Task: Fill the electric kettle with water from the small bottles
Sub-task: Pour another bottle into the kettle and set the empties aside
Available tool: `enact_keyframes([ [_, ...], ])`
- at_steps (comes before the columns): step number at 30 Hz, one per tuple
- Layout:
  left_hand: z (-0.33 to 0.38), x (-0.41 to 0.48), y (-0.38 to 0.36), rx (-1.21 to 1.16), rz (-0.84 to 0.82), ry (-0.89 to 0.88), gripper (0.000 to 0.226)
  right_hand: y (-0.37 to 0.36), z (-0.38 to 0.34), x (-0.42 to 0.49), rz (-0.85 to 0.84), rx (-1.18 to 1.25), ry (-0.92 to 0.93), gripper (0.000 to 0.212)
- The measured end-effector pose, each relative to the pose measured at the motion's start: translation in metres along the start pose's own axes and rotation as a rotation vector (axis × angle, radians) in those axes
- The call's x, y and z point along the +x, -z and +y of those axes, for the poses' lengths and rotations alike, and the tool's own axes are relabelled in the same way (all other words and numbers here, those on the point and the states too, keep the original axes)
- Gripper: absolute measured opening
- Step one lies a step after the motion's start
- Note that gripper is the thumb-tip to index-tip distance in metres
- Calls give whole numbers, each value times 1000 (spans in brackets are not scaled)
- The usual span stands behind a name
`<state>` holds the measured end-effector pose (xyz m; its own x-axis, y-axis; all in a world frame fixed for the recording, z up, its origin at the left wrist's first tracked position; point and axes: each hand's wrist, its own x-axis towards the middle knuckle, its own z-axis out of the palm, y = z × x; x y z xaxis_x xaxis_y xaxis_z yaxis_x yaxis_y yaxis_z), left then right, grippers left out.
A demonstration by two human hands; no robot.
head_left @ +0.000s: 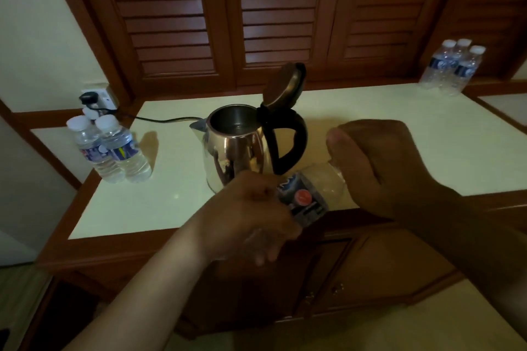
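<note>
Nearest you, low in the centre of the frame, your left hand grips the labelled lower body of a small bottle, which lies tilted with its neck pointing to the right. Your right hand is curled over that neck end and hides the cap, so whether it is on or off cannot be told. I judge you are opening it. Hold the body firmly but do not squeeze the thin plastic, or water will spurt as the seal breaks. Turn only the right hand, and raise the neck before the cap comes free. How full this bottle is cannot be read through the blur.

Just behind your hands, mid-frame on the table, stands the electric kettle, its lid hinged upright and its mouth wide to receive the pour. The steel inside is visible, but the water level is not clear. Pour into the middle of the mouth, away from the lid.

At the left edge of the table a cluster of capped bottles looks full. Three more capped bottles stand at the far upper right.
</note>
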<state>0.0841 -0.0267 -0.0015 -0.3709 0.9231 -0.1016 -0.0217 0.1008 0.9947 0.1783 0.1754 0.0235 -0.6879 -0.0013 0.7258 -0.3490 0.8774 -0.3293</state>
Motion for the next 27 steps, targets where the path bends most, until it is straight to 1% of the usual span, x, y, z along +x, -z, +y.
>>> enact_keyframes([
  [1, -6, 5, -6, 203, 126, -53, 25, 3, 8, -3, -14, -27, -71, 52],
  [2, -9, 11, -15, 389, 258, -123, 26, 6, 17, -5, -31, -21, -150, 53],
  [3, -12, 18, -25, 492, 339, -212, 29, 10, 25, -9, -47, -19, -207, 54],
  [5, -20, 36, -42, 552, 386, -333, 34, 18, 36, -15, -109, -59, -312, 54],
  [6, -24, 47, -48, 580, 406, -341, 35, 23, 42, -17, -139, -98, -354, 56],
  [8, -31, 74, -58, 662, 455, -343, 36, 33, 57, -22, -171, -142, -468, 66],
  [10, -33, 101, -70, 690, 460, -331, 44, 45, 72, -28, -122, -112, -567, 69],
  [11, -33, 115, -77, 682, 448, -314, 47, 52, 81, -31, -86, -135, -580, 68],
  [13, -31, 142, -90, 647, 403, -290, 48, 67, 99, -36, -4, -186, -598, 61],
  [15, -26, 169, -100, 533, 295, -272, 48, 86, 121, -41, 93, -134, -652, 50],
  [17, -22, 199, -108, 373, 150, -261, 46, 107, 145, -46, 166, -54, -694, 44],
  [18, -20, 214, -113, 342, 103, -256, 45, 118, 158, -48, 191, -38, -704, 43],
  [19, -20, 231, -118, 360, 87, -249, 46, 128, 171, -49, 200, -28, -714, 41],
  [21, -17, 265, -134, 451, 103, -226, 44, 147, 198, -50, 207, -2, -742, 39],
  [23, -10, 300, -151, 497, 129, -225, 35, 167, 226, -49, 212, 81, -765, 39],
  [25, -2, 337, -168, 495, 160, -227, 33, 186, 257, -49, 249, 239, -787, 44],
  [27, 2, 374, -181, 410, 196, -209, 28, 199, 293, -53, 304, 401, -839, 43],
])
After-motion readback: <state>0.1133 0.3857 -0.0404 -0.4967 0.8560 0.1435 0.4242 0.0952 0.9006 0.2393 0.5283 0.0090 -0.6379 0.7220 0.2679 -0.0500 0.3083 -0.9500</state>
